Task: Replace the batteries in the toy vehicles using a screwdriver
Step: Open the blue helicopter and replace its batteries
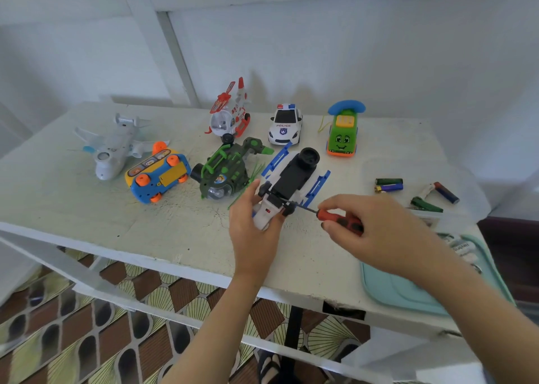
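Note:
A white and blue toy helicopter (294, 176) lies upside down near the middle of the white table (180, 229), its black underside up. My left hand (253, 223) grips its tail end. My right hand (376, 226) holds a red-handled screwdriver (335, 216), whose thin shaft reaches left to the helicopter's black underside. Several loose batteries (389, 185) lie to the right, some dark green, one blue and one red-tipped (443, 192).
Other toys stand behind: a white plane (113, 147), a blue and yellow bus on its side (159, 176), a dark green helicopter (227, 171), a red and white helicopter (230, 115), a police car (285, 124), a green car (342, 134). A teal tray (402, 290) sits at the right front corner.

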A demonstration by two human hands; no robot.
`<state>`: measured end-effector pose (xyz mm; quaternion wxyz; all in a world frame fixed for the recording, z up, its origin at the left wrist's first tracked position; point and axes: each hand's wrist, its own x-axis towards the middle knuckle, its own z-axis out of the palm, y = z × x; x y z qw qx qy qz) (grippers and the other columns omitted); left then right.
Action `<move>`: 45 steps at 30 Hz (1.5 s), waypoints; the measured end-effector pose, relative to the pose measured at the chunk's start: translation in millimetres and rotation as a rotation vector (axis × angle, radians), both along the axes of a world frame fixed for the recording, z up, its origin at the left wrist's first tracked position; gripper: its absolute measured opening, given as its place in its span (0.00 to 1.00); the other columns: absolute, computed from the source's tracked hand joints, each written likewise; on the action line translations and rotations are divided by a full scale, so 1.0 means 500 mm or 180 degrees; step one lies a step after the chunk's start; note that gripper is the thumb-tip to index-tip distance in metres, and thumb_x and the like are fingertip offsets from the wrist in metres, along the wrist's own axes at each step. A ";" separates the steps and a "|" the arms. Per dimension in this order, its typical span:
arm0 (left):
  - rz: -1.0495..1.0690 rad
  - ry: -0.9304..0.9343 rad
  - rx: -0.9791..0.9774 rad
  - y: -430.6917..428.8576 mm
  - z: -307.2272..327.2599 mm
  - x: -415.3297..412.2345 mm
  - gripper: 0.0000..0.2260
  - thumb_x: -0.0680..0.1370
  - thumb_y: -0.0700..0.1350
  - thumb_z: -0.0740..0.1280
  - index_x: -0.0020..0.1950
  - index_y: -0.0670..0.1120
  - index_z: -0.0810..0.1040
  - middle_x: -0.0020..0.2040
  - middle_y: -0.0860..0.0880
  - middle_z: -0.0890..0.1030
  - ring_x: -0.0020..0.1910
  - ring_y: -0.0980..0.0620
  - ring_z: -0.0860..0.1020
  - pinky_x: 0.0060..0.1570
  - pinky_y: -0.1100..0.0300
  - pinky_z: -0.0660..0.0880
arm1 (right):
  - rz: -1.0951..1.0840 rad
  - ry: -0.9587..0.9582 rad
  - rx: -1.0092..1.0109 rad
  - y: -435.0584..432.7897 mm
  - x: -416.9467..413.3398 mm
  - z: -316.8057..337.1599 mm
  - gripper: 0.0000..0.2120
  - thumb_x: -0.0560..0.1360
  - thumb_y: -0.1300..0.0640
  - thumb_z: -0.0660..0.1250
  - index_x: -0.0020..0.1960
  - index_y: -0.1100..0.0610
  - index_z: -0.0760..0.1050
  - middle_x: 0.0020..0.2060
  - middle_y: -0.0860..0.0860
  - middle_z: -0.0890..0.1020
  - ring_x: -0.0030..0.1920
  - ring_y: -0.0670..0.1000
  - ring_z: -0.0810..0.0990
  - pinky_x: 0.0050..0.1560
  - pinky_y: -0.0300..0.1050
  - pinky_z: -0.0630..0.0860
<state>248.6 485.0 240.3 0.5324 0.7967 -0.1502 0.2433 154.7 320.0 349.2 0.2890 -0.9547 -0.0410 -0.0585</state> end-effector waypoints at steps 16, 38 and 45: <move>-0.0012 0.0212 -0.0059 0.000 0.004 -0.003 0.29 0.69 0.48 0.77 0.68 0.48 0.72 0.52 0.58 0.76 0.54 0.51 0.75 0.51 0.77 0.66 | -0.0256 -0.0248 0.0470 -0.001 -0.020 -0.025 0.09 0.77 0.55 0.63 0.52 0.51 0.81 0.26 0.38 0.77 0.30 0.40 0.74 0.31 0.32 0.69; -0.0032 0.0207 -0.0137 -0.003 0.011 -0.004 0.25 0.69 0.42 0.77 0.55 0.62 0.69 0.49 0.60 0.75 0.51 0.60 0.74 0.46 0.76 0.66 | -0.0388 -0.1093 -0.0488 0.070 -0.028 -0.102 0.17 0.76 0.53 0.55 0.51 0.60 0.80 0.21 0.46 0.71 0.18 0.45 0.67 0.19 0.36 0.58; 0.0024 0.0091 -0.0096 0.000 -0.001 0.003 0.24 0.68 0.39 0.78 0.57 0.54 0.72 0.49 0.56 0.75 0.47 0.60 0.74 0.48 0.77 0.67 | -0.0252 -0.0708 0.0611 0.020 -0.007 -0.074 0.15 0.79 0.50 0.55 0.55 0.52 0.78 0.23 0.45 0.73 0.26 0.46 0.72 0.27 0.38 0.66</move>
